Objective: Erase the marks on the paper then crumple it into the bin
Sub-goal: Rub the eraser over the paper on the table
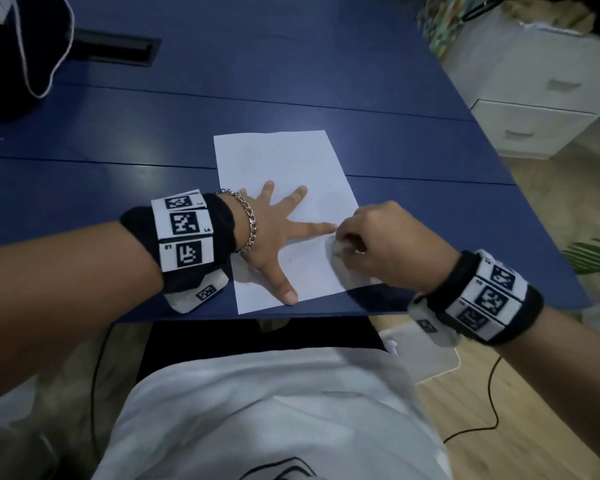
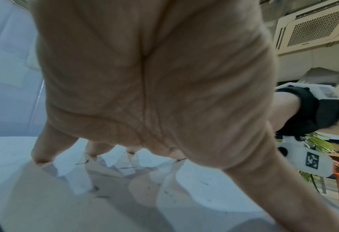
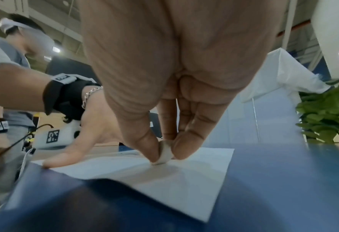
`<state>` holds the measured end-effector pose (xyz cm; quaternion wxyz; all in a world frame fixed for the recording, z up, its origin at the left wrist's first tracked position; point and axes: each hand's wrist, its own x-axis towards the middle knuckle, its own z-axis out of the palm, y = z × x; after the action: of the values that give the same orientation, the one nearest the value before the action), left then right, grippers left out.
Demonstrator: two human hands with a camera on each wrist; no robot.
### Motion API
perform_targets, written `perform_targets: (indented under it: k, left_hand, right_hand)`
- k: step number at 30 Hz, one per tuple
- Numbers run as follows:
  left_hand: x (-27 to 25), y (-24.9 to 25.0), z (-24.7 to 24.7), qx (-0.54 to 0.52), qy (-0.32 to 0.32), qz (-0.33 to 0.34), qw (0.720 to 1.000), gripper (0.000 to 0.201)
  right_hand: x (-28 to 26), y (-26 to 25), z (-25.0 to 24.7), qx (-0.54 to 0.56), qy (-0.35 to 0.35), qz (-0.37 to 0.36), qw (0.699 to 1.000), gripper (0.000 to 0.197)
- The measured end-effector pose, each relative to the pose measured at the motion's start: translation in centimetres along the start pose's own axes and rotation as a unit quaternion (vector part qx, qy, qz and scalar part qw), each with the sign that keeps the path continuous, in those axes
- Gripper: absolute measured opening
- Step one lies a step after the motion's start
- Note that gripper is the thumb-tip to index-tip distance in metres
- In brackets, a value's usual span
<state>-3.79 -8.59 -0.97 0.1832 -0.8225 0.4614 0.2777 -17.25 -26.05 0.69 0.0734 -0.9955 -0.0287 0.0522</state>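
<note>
A white sheet of paper [image 1: 284, 168] lies flat on the blue table [image 1: 291, 64] near its front edge. Faint pencil marks [image 1: 289, 259] show on its lower half. My left hand [image 1: 278, 233] is spread flat on the sheet, fingers straight, pressing it down. My right hand [image 1: 347, 240] pinches a small white eraser [image 3: 164, 152] between thumb and fingers, its lower end touching the paper [image 3: 164, 180] near the right edge, just beyond the left index fingertip. In the left wrist view the left hand's fingers [image 2: 43, 150] press on the paper [image 2: 9, 149], which carries dark specks.
A white bin [image 1: 426, 351] sits on the floor below the table's front right corner. A white drawer unit [image 1: 534, 109] stands to the right, a green plant [image 1: 596, 258] beside it. A dark cloth [image 1: 14, 46] and a cable slot [image 1: 118, 46] lie at the far left.
</note>
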Motion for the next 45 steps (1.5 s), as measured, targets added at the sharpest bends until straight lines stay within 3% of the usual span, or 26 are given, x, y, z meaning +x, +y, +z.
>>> perform_targets:
  k: [5,10,15,17,20,23,26,32,37,42,45]
  left_hand:
    - [0.6,0.0,0.1,-0.006,-0.004,-0.013,1.0,0.14]
    - [0.8,-0.2,0.2,-0.003,-0.005,-0.009,1.0,0.147]
    - [0.9,-0.3,0.4,-0.013,0.008,-0.008,1.0,0.15]
    - [0.9,-0.4,0.3,-0.016,-0.001,-0.009,1.0,0.151]
    - [1.0,-0.3,0.0,-0.006,-0.018,-0.014,1.0,0.152]
    - [0.9,-0.2,0.0,-0.004,-0.019,-0.015,1.0,0.154]
    - [0.9,-0.1,0.1,-0.006,-0.015,-0.014,1.0,0.154]
    - [0.8,0.1,-0.3,0.009,-0.032,-0.019,0.999,0.156]
    - [0.9,-0.2,0.0,-0.001,-0.021,-0.017,1.0,0.158]
    - [1.0,-0.1,-0.1,-0.005,-0.021,-0.017,1.0,0.16]
    - [0.9,-0.2,0.0,-0.003,-0.022,-0.019,1.0,0.159]
  right_hand:
    - [-1.8,-3.3,0.6,0.026,-0.078,-0.097,0.992,0.015]
    - [1.4,-0.2,-0.2,-0.007,-0.003,0.0,1.0,0.016]
    - [-0.4,-4.0,0.4,0.023,-0.061,-0.076,0.995,0.02]
    - [0.4,-3.2,0.2,0.018,-0.06,-0.065,0.996,0.018]
    - [1.9,-1.3,-0.3,0.013,-0.01,0.006,1.0,0.015]
    - [1.2,-2.8,0.2,0.037,-0.014,-0.017,0.999,0.012]
    - [-0.4,-4.9,0.4,0.088,-0.068,-0.067,0.992,0.032]
    - [1.7,-2.0,0.1,0.043,0.0,0.025,0.999,0.017]
    - [-0.3,-4.9,0.5,0.062,-0.076,-0.054,0.994,0.02]
    - [0.8,0.0,0.5,0.049,0.016,0.053,0.997,0.018]
    - [-1.3,-1.5,1.1,0.045,0.012,0.037,0.998,0.023]
